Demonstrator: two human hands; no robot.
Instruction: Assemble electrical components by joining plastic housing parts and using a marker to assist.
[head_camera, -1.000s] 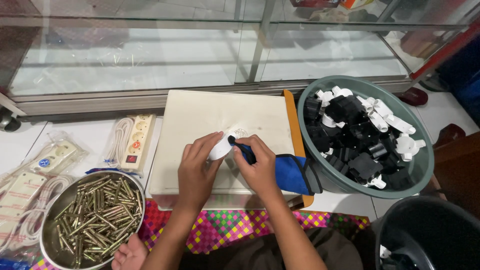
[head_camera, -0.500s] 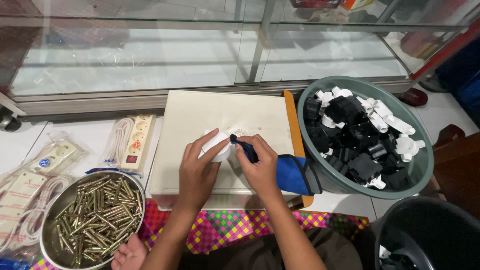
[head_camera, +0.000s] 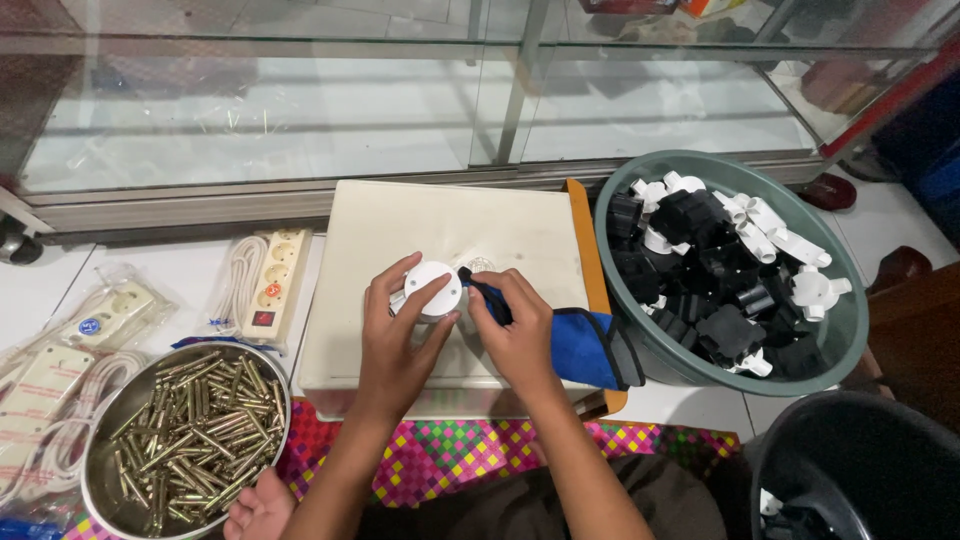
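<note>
Nearest to me, a round steel bowl of brass-coloured metal pins sits at lower left, and a dark round bin sits at lower right. Bare toes show just beside the steel bowl, above a bright woven mat.

My left hand has its grip closed around a round white plastic fitting, fingers curled over its near rim. The fitting rests on a cream rectangular board, near the board's middle. My right hand is pinching a dark-handled screwdriver; its tip end touches the right side of the fitting. A blue cloth pouch lies just beside the right wrist, at the board's right edge.

Right of the board stands a grey-green round plastic basin, filled with black and white plastic fittings. Left of the board lies a white power strip with coiled cable, with bagged power strips further left.

Beyond all this runs a glass display cabinet.
</note>
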